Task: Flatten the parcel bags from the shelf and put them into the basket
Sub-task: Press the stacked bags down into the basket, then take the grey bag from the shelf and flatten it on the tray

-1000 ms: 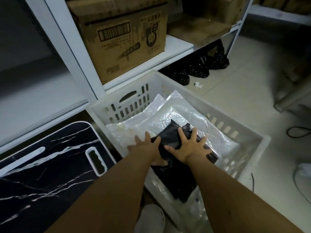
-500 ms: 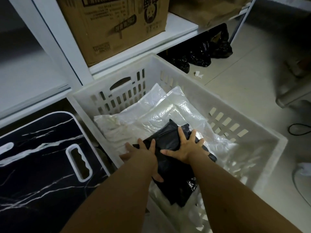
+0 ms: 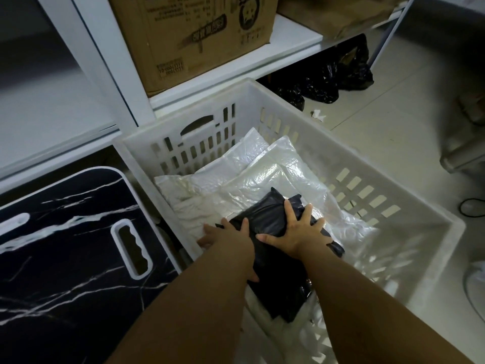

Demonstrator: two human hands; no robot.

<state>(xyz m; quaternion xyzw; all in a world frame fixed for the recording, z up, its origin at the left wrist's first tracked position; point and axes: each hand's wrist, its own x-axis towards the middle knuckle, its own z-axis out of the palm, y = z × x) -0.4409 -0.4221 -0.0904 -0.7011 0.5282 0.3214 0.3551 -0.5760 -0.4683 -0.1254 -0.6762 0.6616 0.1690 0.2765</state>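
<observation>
Black parcel bag [image 3: 265,219] lies mid-basket [image 3: 409,195], pressed flat under left hand [image 3: 231,237] and right hand [image 3: 296,232], fingers spread.

Brown cardboard box [image 3: 194,35] on white shelf [image 3: 294,35]: printed text upside down, blurred. Small white label: digits, possibly "10.000", not reliably legible. Nothing else readable.
</observation>
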